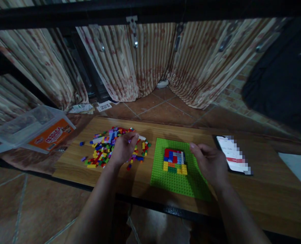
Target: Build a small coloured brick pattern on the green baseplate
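The orange label [52, 138] bears lettering [54, 134] blurred illegibly

Dim light casts soft shadows on the table [74, 166]; edges look stretched.

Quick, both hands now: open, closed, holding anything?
Left hand: fingers drawn together over the multicoloured plastic brick pile; contents unclear.
Right hand: fingers curled near the green studded plastic baseplate; can't tell if holding anything.

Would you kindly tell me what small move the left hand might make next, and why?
Perhaps the left hand should pick one brick from the loose heap of multicoloured plastic bricks: it is over that heap, though whether it holds one is unclear, and the blocky multicoloured build leaves many studs bare on the green plastic baseplate.
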Demonstrator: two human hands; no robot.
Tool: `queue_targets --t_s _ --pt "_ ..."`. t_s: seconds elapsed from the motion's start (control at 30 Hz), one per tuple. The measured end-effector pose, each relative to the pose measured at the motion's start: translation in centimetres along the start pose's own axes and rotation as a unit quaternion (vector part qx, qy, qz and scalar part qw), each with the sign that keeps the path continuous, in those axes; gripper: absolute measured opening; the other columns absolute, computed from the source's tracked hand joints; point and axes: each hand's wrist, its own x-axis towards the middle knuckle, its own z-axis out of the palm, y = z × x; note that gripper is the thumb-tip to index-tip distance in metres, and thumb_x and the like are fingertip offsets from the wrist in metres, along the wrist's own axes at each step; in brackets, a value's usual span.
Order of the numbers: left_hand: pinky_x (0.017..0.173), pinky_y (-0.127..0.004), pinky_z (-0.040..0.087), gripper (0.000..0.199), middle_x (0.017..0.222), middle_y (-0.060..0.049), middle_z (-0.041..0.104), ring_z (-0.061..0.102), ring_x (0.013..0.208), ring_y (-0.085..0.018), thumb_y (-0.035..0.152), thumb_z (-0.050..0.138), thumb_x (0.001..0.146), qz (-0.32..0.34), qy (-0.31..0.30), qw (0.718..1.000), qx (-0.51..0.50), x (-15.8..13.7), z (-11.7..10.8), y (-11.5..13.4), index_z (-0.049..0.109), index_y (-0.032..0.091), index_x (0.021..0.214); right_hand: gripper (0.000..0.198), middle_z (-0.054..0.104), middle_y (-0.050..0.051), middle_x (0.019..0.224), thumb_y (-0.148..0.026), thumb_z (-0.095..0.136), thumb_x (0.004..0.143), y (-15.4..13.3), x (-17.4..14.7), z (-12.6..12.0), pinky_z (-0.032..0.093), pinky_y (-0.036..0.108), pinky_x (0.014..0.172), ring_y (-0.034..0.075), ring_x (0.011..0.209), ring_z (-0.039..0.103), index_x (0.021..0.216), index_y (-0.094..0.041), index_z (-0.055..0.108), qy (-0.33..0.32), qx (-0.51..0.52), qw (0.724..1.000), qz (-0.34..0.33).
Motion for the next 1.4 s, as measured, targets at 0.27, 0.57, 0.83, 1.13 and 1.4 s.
queue_targets --t_s 0.27,0.57,0.83,1.13,1.4 --pt "0.071 -0.024 0.049 0.022 0.082 -0.003 0.071 0.064 0.075 -0.015 0.033 0.059 0.084 -0.046 -0.081 0.973 -0.212 -0.9 3.9 2.9 0.070 0.016 0.090 0.020 0.068 0.002 0.087 -0.038 0.060 0.084 -1.9 -1.1 2.2 0.047 0.028 0.069 0.015 0.072 0.061 0.092 -0.022 0.069 -0.068 0.045 0.993 -0.088" --pt "0.067 -0.024 0.050 0.019 0.076 -0.002 0.070 0.063 0.071 -0.014 0.034 0.059 0.084 -0.021 -0.139 0.959 -0.246 -2.0 7.7 4.8 0.068 0.016 0.083 0.016 0.068 0.003 0.082 -0.031 0.056 0.087 -2.1 -1.3 2.8 0.047 0.031 0.074 0.018 0.080 0.062 0.085 -0.024 0.069 -0.106 -0.028 0.983 -0.151" --pt "0.075 -0.026 0.053 0.024 0.086 -0.003 0.073 0.067 0.081 -0.016 0.036 0.054 0.089 -0.012 -0.164 0.953 -0.255 -2.2 8.9 5.7 0.068 0.017 0.095 0.020 0.072 0.004 0.086 -0.029 0.053 0.085 -1.4 -1.2 1.7 0.049 0.029 0.070 0.017 0.074 0.065 0.092 -0.022 0.071 -0.108 -0.005 0.990 -0.095" --pt "0.070 -0.025 0.053 0.021 0.086 -0.004 0.073 0.068 0.079 -0.017 0.026 0.055 0.085 -0.055 -0.095 0.979 -0.174 -1.6 8.9 4.5 0.068 0.018 0.100 0.021 0.074 0.005 0.071 -0.033 0.058 0.074 1.5 0.5 0.0 0.046 0.030 0.059 0.020 0.064 0.067 0.078 -0.020 0.075 -0.046 -0.088 0.992 0.071" --pt "0.070 -0.027 0.054 0.019 0.085 -0.004 0.073 0.068 0.076 -0.018 0.021 0.056 0.082 -0.071 -0.087 0.989 -0.094 -1.7 8.5 4.4 0.070 0.019 0.095 0.017 0.073 0.004 0.068 -0.031 0.062 0.072 2.9 0.3 1.0 0.049 0.028 0.052 0.017 0.055 0.065 0.078 -0.020 0.073 -0.091 -0.026 0.990 0.103"
